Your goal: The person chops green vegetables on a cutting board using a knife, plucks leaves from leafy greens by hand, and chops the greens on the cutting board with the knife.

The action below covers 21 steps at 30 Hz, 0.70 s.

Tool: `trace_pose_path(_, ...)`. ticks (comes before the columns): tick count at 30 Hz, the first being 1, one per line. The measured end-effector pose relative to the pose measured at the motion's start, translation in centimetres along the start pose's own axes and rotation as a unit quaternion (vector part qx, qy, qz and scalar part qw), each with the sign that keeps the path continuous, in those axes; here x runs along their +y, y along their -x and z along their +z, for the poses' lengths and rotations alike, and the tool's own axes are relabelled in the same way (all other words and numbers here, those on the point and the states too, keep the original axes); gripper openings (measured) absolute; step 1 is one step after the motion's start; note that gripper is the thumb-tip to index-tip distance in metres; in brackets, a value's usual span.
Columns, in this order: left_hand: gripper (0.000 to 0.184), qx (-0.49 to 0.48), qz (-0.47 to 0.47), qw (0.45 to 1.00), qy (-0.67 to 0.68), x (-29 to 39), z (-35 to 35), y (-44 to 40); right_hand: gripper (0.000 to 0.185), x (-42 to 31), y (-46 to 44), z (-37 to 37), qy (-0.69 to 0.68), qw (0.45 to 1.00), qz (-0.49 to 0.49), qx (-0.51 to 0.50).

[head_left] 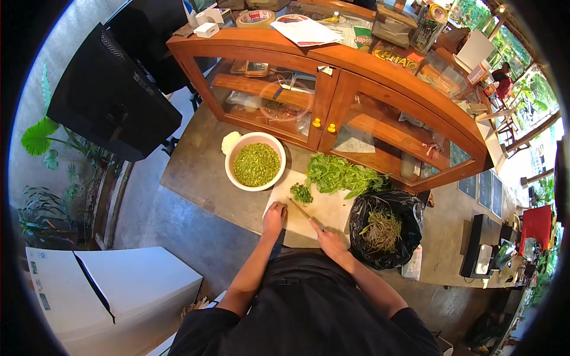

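My right hand (332,242) is wrapped round the handle of a knife (300,209), whose blade slants up and left across a pale cutting board (330,216). By the board's left edge, my left hand (274,218) has its fingers curled together near the knife's tip; whatever they hold, if anything, is hidden. Just beyond the blade lies a small heap of chopped greens (301,193). Leafy green stems (338,175) are piled along the board's far side. To the upper left stands a white bowl (280,169) full of finely chopped green pieces (256,164).
A black plastic bag (359,219) with stringy roots (382,231) sits right of the board. Behind it all rises a wooden glass-door cabinet (326,89) with items on top. A pale lump (230,141) touches the bowl. A white fridge (136,279) stands lower left.
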<state>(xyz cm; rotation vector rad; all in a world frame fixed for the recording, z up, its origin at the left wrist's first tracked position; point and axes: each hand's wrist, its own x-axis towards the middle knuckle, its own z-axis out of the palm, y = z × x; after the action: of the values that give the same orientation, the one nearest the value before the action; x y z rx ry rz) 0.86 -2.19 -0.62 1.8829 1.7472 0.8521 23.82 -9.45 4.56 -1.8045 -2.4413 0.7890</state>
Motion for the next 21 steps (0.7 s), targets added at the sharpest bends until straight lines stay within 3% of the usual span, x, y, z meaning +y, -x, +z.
trace_pose_path(11, 0.01, 0.003, -0.056, 0.998, -0.04, 0.3, 0.5, -0.6, 0.07, -1.2, 1.7, -3.5, -0.002, 0.999, -0.002, -0.053)
trace_pose_path(18, 0.009, 0.01, -0.041, 0.998, -0.043, 1.3, -0.2, -0.4, 0.071, -1.3, 0.6, -1.9, 0.019, 0.998, 0.012, -0.061)
trace_pose_path(21, 0.007, 0.029, -0.03, 0.999, -0.033, 1.9, -0.2, -0.1, 0.076, -0.7, -1.0, 0.2, -0.032, 0.997, 0.01, -0.074)
